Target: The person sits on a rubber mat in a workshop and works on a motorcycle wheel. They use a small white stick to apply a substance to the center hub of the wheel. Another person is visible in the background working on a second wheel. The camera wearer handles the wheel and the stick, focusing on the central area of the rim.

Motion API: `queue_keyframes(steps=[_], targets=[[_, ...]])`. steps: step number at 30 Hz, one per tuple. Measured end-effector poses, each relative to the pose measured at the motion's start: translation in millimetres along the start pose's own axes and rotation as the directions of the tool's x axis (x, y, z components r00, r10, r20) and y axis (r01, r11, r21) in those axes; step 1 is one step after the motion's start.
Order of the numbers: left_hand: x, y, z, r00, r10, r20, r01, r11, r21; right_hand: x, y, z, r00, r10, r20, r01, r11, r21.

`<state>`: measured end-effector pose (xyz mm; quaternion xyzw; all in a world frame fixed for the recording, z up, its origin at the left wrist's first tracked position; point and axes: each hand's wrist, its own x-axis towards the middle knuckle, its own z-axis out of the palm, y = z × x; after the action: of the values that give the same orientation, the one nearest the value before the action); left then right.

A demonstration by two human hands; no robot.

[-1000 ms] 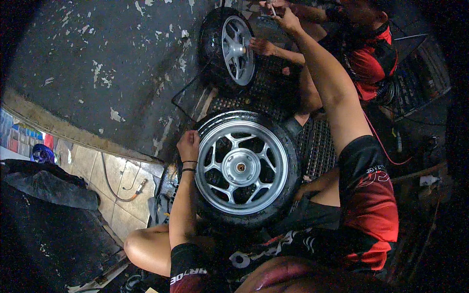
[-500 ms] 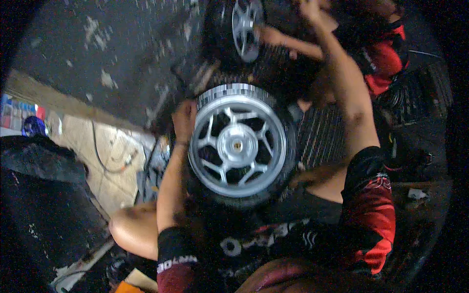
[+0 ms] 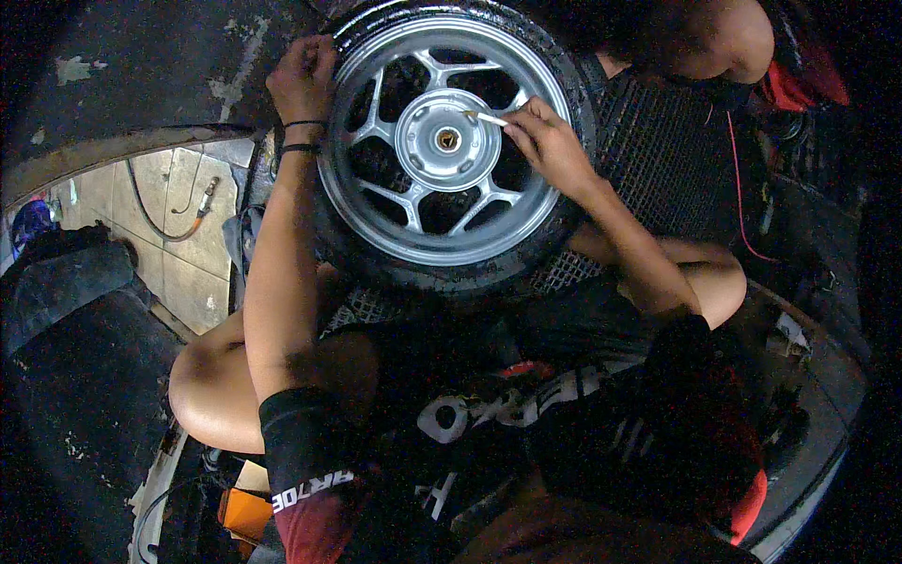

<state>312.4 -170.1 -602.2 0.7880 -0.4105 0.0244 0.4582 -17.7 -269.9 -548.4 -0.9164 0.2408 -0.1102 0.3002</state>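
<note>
A wheel (image 3: 423,228) with a silver spoked rim, central hub (image 3: 423,141) and black tyre (image 3: 442,280) lies before me. My left hand (image 3: 301,80) has its fingers curled at the tyre's upper-left edge, gripping it. Over the right part of the rim, my right hand (image 3: 550,141) pinches a thin white brush-like stick (image 3: 491,119); its tip is at the hub, just above and right of the centre hole.
A co-worker's bare knee (image 3: 733,38) and red garment sit at top right. A perforated black mat (image 3: 658,160) lies under the wheel, with a red cable (image 3: 738,207) alongside. At left are tiles (image 3: 202,282), a hose (image 3: 164,232) and a dark padded object (image 3: 75,376).
My right hand has come down from high right to the hub with the white stick. The view has shifted: the wheel appears higher, and the second wheel is out of sight.
</note>
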Motion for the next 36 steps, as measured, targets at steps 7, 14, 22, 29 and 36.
queue_keyframes(steps=[7,14,22,29,36], targets=[[0.5,-11.8,-1.0,1.000,0.017,0.009,-0.018,0.995,0.100,-4.3,0.7,21.3,0.999,-0.039,-0.020,0.035,0.985,-0.171],[0.8,-7.9,0.6,0.999,-0.032,0.017,0.030,0.994,0.107,-5.4,12.0,30.0,0.998,-0.061,-0.001,0.059,0.972,-0.227],[2.1,-36.5,4.1,0.998,-0.002,0.062,-0.012,0.976,0.218,-5.2,12.1,33.4,0.999,-0.049,0.020,0.053,0.969,-0.242],[2.4,-41.2,5.1,0.998,0.044,0.051,-0.055,0.967,0.248,7.1,25.5,31.6,0.989,-0.133,0.070,0.146,0.955,-0.259],[1.4,-30.6,5.4,0.999,0.015,0.045,-0.024,0.981,0.194,13.4,27.7,27.5,0.983,-0.112,0.143,0.144,0.961,-0.236]])
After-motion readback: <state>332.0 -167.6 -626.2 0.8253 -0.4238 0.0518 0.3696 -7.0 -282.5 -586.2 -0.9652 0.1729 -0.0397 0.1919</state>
